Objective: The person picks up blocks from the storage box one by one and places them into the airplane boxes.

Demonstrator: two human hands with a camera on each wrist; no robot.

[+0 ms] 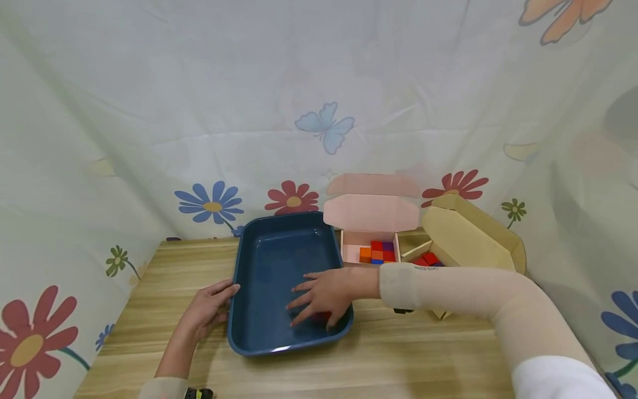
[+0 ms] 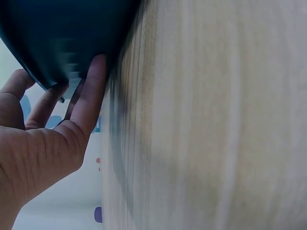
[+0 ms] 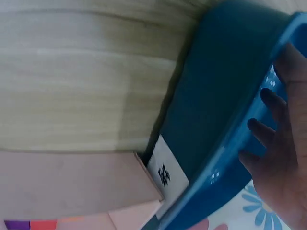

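Note:
A deep blue plastic tray [image 1: 269,260] lies on the wooden table. My left hand [image 1: 208,311] holds its left side, the thumb on the rim and the fingers against the outer wall, as the left wrist view also shows on the tray [image 2: 57,38]. Over the near right part of the tray is my right hand [image 1: 326,293], palm down with fingers spread. Something red [image 1: 321,317] shows partly beneath that hand; its shape is mostly hidden. In the right wrist view the right hand [image 3: 283,139] reaches past the tray rim, with no held thing visible.
Right of the tray stands an open pink box [image 1: 355,246] with several coloured cubes [image 1: 377,252]. Beside it an open yellow box [image 1: 468,233] contains red blocks [image 1: 430,259], partly behind the right sleeve. A floral cloth [image 1: 239,111] hangs behind the table [image 1: 189,266].

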